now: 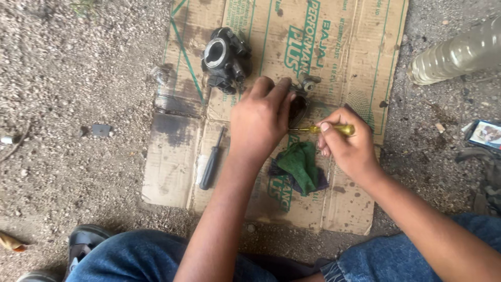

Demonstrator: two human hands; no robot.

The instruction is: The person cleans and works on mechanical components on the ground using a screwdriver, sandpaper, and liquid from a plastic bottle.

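Risking a slip: left hand (261, 117) pinning a small dark part (297, 108) right of the carburettor body (225, 58), right hand (347, 146) closed around a yellow-handled screwdriver (326, 128), tip possibly skidding off oily metal into fingers.

Soft, even daylight, fairly dim, with no hard shadows; only faint shade under the hands (261, 117). Mild glare on the plastic bottle (459, 52). Slight overall softness, gravel (62, 78) grainy.
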